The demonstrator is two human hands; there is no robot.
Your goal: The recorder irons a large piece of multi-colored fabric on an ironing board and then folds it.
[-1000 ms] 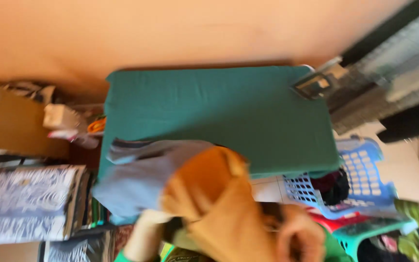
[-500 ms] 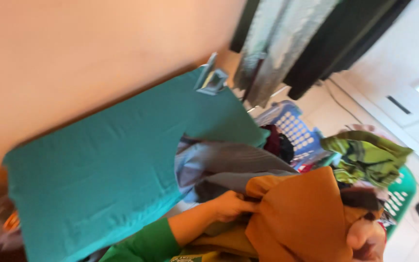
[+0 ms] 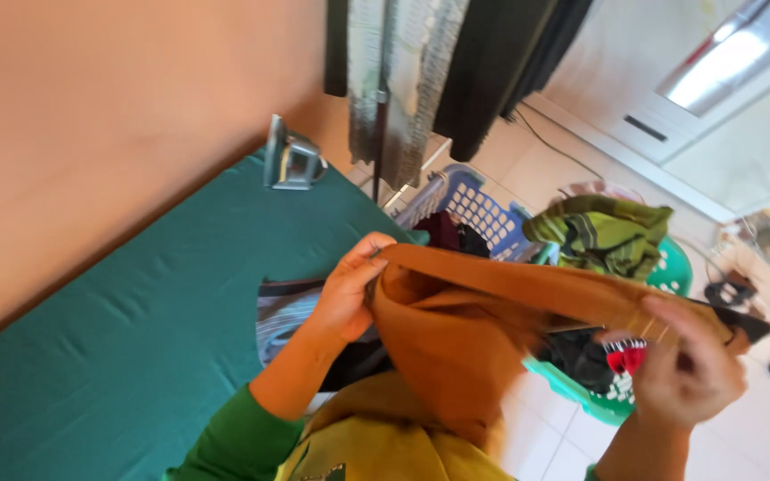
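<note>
Both my hands hold an orange-brown garment (image 3: pixel 465 338) stretched between them in front of my chest. My left hand (image 3: pixel 349 289) grips one end of its top edge, above the edge of the green padded ironing surface (image 3: pixel 135 312). At the lower right, my right hand (image 3: pixel 683 370) pinches the other end, over a green laundry basket (image 3: pixel 612 405). The cloth hangs down in a fold between the hands. A grey striped garment (image 3: pixel 282 316) lies on the green surface under my left forearm.
An iron stand (image 3: pixel 291 165) sits at the far corner of the green surface, against the orange wall. A blue basket (image 3: pixel 470 205) with dark clothes stands beyond. A green plaid cloth (image 3: pixel 603 232) lies over the green basket. Curtains hang behind; shoes lie on the white tiled floor.
The view has swung right and tilted. My hands have pulled apart, so the orange-brown garment, bunched before, is now stretched out along its top edge.
</note>
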